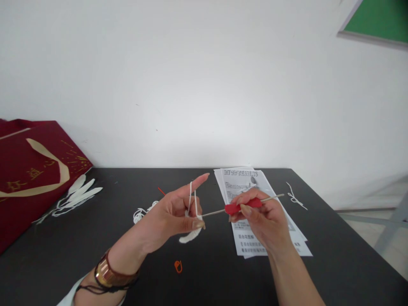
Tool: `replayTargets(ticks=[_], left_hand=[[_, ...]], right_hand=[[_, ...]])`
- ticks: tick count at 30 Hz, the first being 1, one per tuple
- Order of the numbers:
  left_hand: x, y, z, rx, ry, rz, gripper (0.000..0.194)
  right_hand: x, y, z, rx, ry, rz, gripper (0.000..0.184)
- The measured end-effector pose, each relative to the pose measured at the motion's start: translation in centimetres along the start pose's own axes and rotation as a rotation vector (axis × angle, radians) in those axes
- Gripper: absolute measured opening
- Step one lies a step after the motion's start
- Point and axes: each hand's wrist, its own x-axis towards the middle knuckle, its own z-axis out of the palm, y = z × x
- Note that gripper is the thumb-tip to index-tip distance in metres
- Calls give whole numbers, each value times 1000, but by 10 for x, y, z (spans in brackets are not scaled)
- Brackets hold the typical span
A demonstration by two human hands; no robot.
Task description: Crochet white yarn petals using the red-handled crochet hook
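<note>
Indoors, a person works white yarn (190,193) with both hands above a black table (149,280). The left hand (170,214) pinches a small, curved white crocheted piece (190,236) between thumb and fingers, its index finger stretched toward the right with a strand looped over it. The right hand (266,221) has thumb and fingers pressed on the red handle of a metal hook (245,206). One end of the shaft runs left to the crocheted piece, where its tip cannot be made out; the other juts out past the right hand.

Below the hands, on the near part of the table, lies an orange stitch marker (177,265). Loose white yarn (138,215) sits beyond the left forearm, with a thin red stick (162,191) just beside it. Printed sheets (242,242) overlap beneath the right hand, and a knotted white thread (296,200) rests to their right.

At far left, white leaf-shaped pieces (78,194) with trailing strands lie beside a dark red bag (19,157) with a cream ribbon (62,165). Behind stands a white wall (191,85), a green board (379,19) at its upper right.
</note>
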Motion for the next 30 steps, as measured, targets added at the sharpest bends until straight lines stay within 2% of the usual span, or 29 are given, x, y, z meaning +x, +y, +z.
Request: replayTargets(ticks=[8,13,20,23,27,30], left_hand=[[3,2,6,168,100,142,73],[3,2,9,295,194,206,65],[6,-6,13,275,287,305,66],[8,-9,16,214,323,312,72],[8,-12,21,124,347,305,91],[8,-13,23,114,354,292,96]], right_hand=[[1,2,9,12,94,16,13],[2,5,10,21,80,7,13],[3,12,14,82,152,4,15],[2,15,16,83,177,7,16],[3,17,17,90,188,13,19],[4,17,19,120,197,37,24]])
